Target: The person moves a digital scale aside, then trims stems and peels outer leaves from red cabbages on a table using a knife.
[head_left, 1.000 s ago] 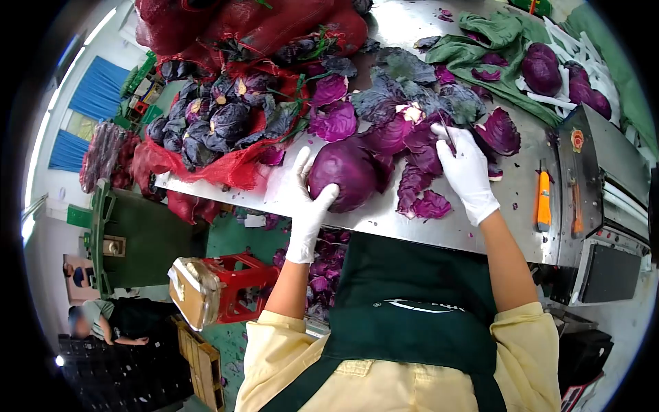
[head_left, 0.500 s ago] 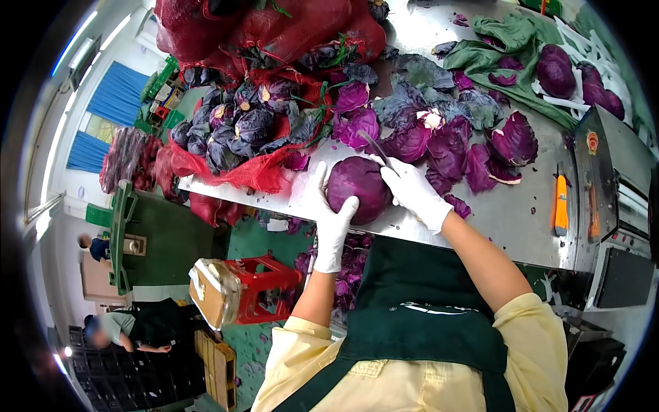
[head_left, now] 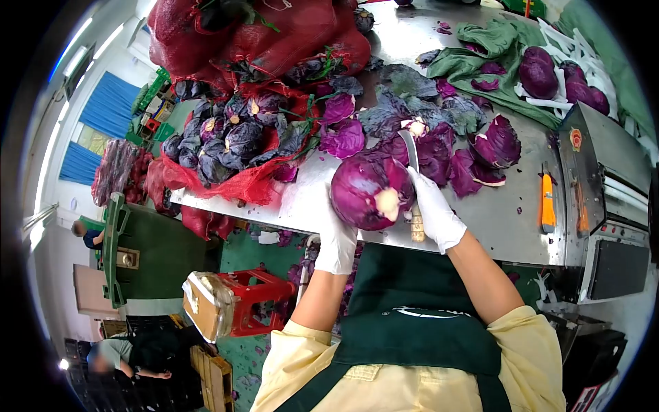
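Note:
A round red cabbage [head_left: 358,184] is held above the near edge of the metal table, its pale cut stem facing up toward me. My left hand [head_left: 336,237], in a white glove, is wrapped against the cabbage's left side, fingers partly hidden behind it. On the other side, my right hand [head_left: 434,211], also gloved, grips a knife [head_left: 410,150] with a curved blade and a light wooden handle. The blade points away from me beside the cabbage. Loose purple leaves [head_left: 434,154] lie just beyond both hands.
A red mesh sack [head_left: 250,191] of untrimmed cabbages is on the left, with fuller sacks [head_left: 274,41] behind. An orange-handled cutter [head_left: 547,202] lies right, near a metal machine [head_left: 597,172]. Trimmed cabbages [head_left: 537,72] rest by green cloth. A red stool [head_left: 257,302] stands below left.
The cabbage has been turned so its stem now faces me. The knife has swung from pointing left over the cabbage to standing along its right side, with its handle now visible.

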`<move>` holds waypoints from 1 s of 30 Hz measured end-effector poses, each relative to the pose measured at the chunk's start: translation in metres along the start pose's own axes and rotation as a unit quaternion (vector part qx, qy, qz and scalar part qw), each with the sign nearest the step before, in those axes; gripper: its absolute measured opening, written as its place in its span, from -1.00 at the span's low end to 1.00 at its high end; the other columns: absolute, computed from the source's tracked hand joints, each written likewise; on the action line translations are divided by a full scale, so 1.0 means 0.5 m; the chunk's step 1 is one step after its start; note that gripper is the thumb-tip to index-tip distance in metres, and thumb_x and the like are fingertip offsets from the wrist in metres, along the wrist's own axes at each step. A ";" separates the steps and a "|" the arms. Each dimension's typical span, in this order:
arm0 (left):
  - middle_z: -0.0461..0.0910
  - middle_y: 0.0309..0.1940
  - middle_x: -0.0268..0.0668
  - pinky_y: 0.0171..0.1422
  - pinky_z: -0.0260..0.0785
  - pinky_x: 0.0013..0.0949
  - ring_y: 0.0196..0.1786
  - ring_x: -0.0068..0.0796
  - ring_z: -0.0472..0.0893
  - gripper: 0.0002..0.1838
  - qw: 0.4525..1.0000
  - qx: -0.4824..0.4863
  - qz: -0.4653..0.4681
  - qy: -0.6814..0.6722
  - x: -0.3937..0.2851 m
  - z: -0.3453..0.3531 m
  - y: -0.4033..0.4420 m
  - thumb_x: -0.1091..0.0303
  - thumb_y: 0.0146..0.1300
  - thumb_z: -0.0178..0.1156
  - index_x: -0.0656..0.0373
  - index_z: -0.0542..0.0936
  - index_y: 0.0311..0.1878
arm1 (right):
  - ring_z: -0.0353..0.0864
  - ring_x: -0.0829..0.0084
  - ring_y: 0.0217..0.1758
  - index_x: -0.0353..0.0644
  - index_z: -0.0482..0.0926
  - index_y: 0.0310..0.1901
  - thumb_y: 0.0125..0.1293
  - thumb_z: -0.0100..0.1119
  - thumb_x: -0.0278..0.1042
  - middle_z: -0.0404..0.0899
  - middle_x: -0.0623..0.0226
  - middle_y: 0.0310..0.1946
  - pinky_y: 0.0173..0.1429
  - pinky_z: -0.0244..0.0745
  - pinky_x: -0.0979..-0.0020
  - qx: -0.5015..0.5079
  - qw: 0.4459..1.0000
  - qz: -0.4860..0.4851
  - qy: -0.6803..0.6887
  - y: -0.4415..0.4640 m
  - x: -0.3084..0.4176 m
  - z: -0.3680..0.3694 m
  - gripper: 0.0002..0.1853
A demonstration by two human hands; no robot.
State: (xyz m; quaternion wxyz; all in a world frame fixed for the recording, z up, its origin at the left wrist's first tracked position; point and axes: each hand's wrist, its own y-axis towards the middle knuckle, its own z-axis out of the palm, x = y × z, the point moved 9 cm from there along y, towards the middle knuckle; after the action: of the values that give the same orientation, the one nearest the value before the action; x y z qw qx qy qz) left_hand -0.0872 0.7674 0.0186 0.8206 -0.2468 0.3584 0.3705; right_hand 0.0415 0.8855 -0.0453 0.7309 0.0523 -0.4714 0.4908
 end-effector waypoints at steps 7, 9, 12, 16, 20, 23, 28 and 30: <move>0.49 0.32 -0.21 0.47 0.34 -0.15 0.35 -0.28 0.49 -0.34 0.990 0.088 0.019 0.106 0.052 0.039 0.029 -0.12 0.48 0.11 0.13 0.40 0.45 | 0.42 0.59 -0.61 -0.01 0.48 0.00 0.57 0.01 0.09 0.46 0.52 -0.48 -0.55 0.43 0.49 -0.090 0.995 -0.023 0.020 -0.059 0.015 -0.040 -0.66; 0.45 0.37 -0.17 0.49 0.35 -0.06 0.40 -0.23 0.46 -0.30 0.991 0.104 -0.068 0.050 0.076 0.066 0.036 -0.19 0.50 0.04 0.13 0.34 0.48 | 0.43 0.60 -0.59 -0.08 0.48 0.08 0.59 0.01 0.02 0.45 0.48 -0.43 -0.53 0.44 0.50 -0.115 0.992 -0.042 0.010 -0.073 0.034 -0.057 -0.66; 0.30 0.47 -0.15 0.50 0.33 0.17 0.44 -0.15 0.41 -0.09 0.960 0.163 -0.222 -0.043 0.138 0.096 0.033 -0.36 0.38 0.09 0.09 0.17 0.56 | 0.42 0.66 -0.60 -0.13 0.50 0.07 0.55 0.06 0.09 0.37 0.51 -0.42 -0.55 0.39 0.54 -0.135 0.985 -0.102 -0.040 -0.117 0.096 -0.070 -0.59; 0.20 0.52 -0.10 0.52 0.31 0.19 0.50 -0.02 0.33 -0.05 0.897 0.395 -0.183 -0.077 0.134 0.212 -0.026 -0.38 0.33 0.11 0.05 0.12 0.57 | 0.43 0.70 -0.58 -0.24 0.51 0.25 0.62 -0.04 -0.02 0.49 0.45 -0.33 -0.52 0.39 0.60 -0.061 0.981 -0.186 -0.007 -0.155 0.174 -0.071 -0.54; 0.12 0.58 -0.18 0.51 0.14 0.46 0.58 0.11 0.16 -0.15 0.915 0.168 -0.324 -0.173 0.168 0.250 -0.004 -0.43 0.37 -0.07 -0.14 0.13 0.57 | 0.42 0.73 -0.59 -0.27 0.59 0.15 0.65 -0.12 -0.11 0.59 0.46 -0.29 -0.53 0.39 0.62 -0.091 0.952 -0.292 -0.020 -0.220 0.222 -0.108 -0.59; 0.12 0.58 -0.20 0.51 0.11 0.47 0.60 0.07 0.14 -0.18 0.903 0.223 -0.322 -0.177 0.169 0.358 0.029 -0.44 0.36 -0.10 -0.22 0.16 0.56 | 0.43 0.75 -0.55 -0.25 0.62 0.11 0.65 -0.11 -0.08 0.58 0.48 -0.32 -0.46 0.40 0.65 -0.089 0.949 -0.302 -0.002 -0.263 0.220 -0.133 -0.59; 0.23 0.53 -0.16 0.47 0.18 0.46 0.54 0.13 0.25 -0.09 0.907 0.225 -0.338 -0.110 0.269 0.522 0.105 -0.55 0.26 -0.11 -0.20 0.22 0.54 | 0.42 0.77 -0.47 -0.25 0.64 0.08 0.66 -0.14 -0.10 0.59 0.51 -0.36 -0.37 0.35 0.66 -0.096 0.949 -0.301 0.014 -0.317 0.220 -0.171 -0.58; 0.23 0.53 -0.16 0.45 0.18 0.50 0.53 0.17 0.25 -0.08 0.906 0.212 -0.355 -0.087 0.330 0.584 0.118 -0.57 0.25 -0.12 -0.20 0.23 0.54 | 0.42 0.78 -0.45 -0.25 0.65 0.09 0.66 -0.14 -0.11 0.59 0.52 -0.36 -0.32 0.36 0.66 -0.113 0.946 -0.303 0.009 -0.337 0.225 -0.194 -0.58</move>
State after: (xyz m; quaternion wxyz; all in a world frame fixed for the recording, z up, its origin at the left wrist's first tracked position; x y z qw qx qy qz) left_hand 0.0623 1.0698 0.0644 0.9586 -0.1454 0.2445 -0.0103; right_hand 0.2408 0.9265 0.0495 0.8504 0.1055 -0.4789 0.1904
